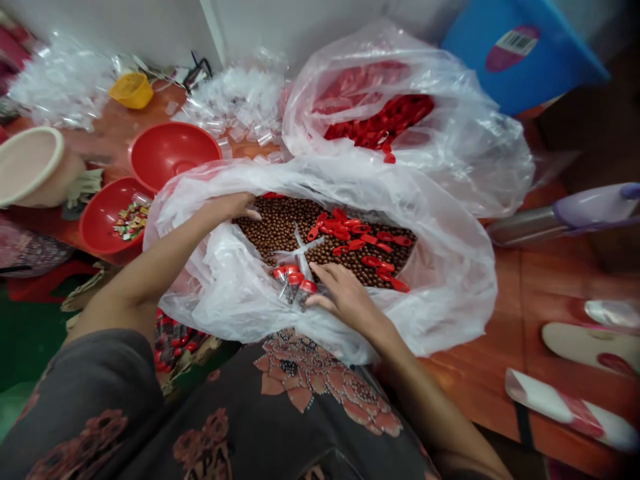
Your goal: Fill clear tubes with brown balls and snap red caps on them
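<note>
A large clear plastic bag (450, 267) lies open in front of me, filled with small brown balls (285, 227) and several red caps (370, 240). My left hand (233, 205) reaches over the bag's far left rim, fingers bent, touching the plastic and the balls. My right hand (345, 293) rests at the bag's near edge, fingers closed around a few clear tubes with red caps (295, 280). Some loose clear tubes lie on the balls just beyond them.
A second clear bag (480, 133) with red caps stands behind. To the left are a red bowl (170, 150), a red bowl of small coloured pieces (100, 220), a beige bowl (30, 163), a yellow cup (131, 90) and piles of clear tubes (240, 97). Sandals (590, 340) lie at right.
</note>
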`<control>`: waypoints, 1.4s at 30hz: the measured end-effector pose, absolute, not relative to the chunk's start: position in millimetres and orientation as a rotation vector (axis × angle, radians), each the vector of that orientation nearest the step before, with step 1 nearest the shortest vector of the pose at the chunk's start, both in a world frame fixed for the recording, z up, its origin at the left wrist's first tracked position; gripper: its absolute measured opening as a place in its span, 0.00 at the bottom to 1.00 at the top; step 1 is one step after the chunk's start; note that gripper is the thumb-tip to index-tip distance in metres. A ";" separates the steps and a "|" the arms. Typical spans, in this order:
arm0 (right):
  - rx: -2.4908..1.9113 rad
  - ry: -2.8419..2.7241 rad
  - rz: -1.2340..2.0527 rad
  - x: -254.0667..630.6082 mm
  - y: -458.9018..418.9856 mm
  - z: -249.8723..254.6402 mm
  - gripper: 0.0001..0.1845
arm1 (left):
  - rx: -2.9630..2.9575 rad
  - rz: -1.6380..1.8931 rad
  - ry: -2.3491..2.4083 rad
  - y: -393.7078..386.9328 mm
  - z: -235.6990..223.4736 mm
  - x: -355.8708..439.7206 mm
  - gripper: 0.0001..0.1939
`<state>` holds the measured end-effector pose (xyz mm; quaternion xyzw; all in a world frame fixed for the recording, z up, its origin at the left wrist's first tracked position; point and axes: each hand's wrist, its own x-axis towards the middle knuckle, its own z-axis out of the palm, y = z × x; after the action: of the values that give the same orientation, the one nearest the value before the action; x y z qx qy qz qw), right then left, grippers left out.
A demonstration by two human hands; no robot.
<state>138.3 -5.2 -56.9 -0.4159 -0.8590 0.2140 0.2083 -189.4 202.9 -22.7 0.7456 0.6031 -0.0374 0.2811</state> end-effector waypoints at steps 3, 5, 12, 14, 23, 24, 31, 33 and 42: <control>-1.158 -2.384 0.445 139.8 34.1 -62.6 0.19 | 1.835 -0.068 1.579 186.4 -23.0 -175.2 0.14; -1.170 -2.449 0.330 135.1 62.0 -62.3 0.22 | 1.748 0.011 1.549 178.2 -27.5 -163.7 0.11; -1.249 -2.824 0.193 111.1 102.5 -46.0 0.17 | 1.422 0.313 1.512 177.6 -48.8 -139.0 0.12; -1.280 -2.778 0.198 112.9 98.2 -46.1 0.16 | 1.383 0.385 1.498 182.2 -53.1 -132.6 0.11; -1.334 -2.027 0.650 153.7 37.9 -49.4 0.24 | 1.279 0.489 1.379 197.4 -63.2 -95.0 0.13; -1.370 -1.965 0.677 157.0 31.2 -51.6 0.22 | 1.266 0.490 1.357 197.0 -64.6 -90.9 0.14; -1.691 -2.018 0.416 166.9 3.2 -75.0 0.19 | 1.163 0.542 1.210 186.0 -75.0 -65.9 0.16; -1.699 -2.118 0.248 168.2 -0.5 -77.9 0.19 | 1.133 0.592 1.152 180.3 -74.3 -62.4 0.20; -1.510 -2.208 0.260 174.6 -7.0 -80.3 0.19 | 0.925 0.682 1.000 144.2 -54.5 -60.7 0.20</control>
<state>174.6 -7.0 -80.3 -0.5474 -0.8005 0.0943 0.2250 -60.7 144.2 -54.5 0.4191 0.4528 0.3088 0.7238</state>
